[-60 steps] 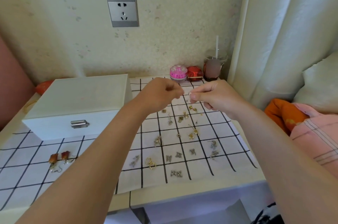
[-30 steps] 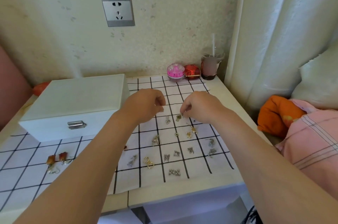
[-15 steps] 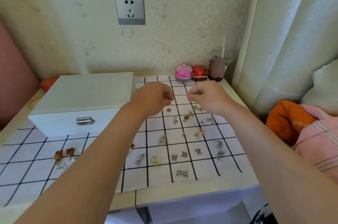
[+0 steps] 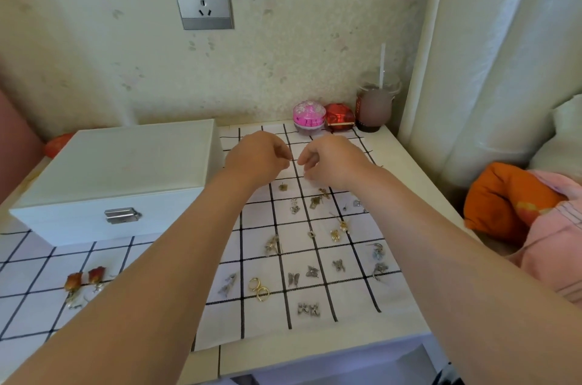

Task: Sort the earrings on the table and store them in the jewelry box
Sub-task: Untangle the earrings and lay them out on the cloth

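At the lower left of the frame, a pair of red rose earrings [image 4: 85, 279] lies on the checked cloth [image 4: 41, 318], just in front of the white jewelry box [image 4: 126, 170]. The box sits closed at the left, its metal latch [image 4: 122, 215] facing you.

Your left hand [image 4: 256, 161] hangs above the cloth at the middle of the frame, just right of the box. Its fingers are curled in and the thumb and forefinger point toward your other hand; whether they pinch anything is too small to tell.

Your right hand [image 4: 333, 161] is close beside it, the two nearly meeting. Its fingers are curled downward too, and you cannot tell from here whether it has hold of an earring.

Below and in front of both hands, the loose earrings [image 4: 316, 201] are spread over the squares of the cloth, none of them in the box. Among them are two gold hoops [image 4: 259, 288] and a butterfly pair [image 4: 293, 279] toward the lower middle.

Behind your hands, against the wall, stand a pink round container [image 4: 309, 117], a red one [image 4: 339, 117] and a cup with a straw [image 4: 376, 107]. An orange cloth [image 4: 504, 199] lies at the right edge.
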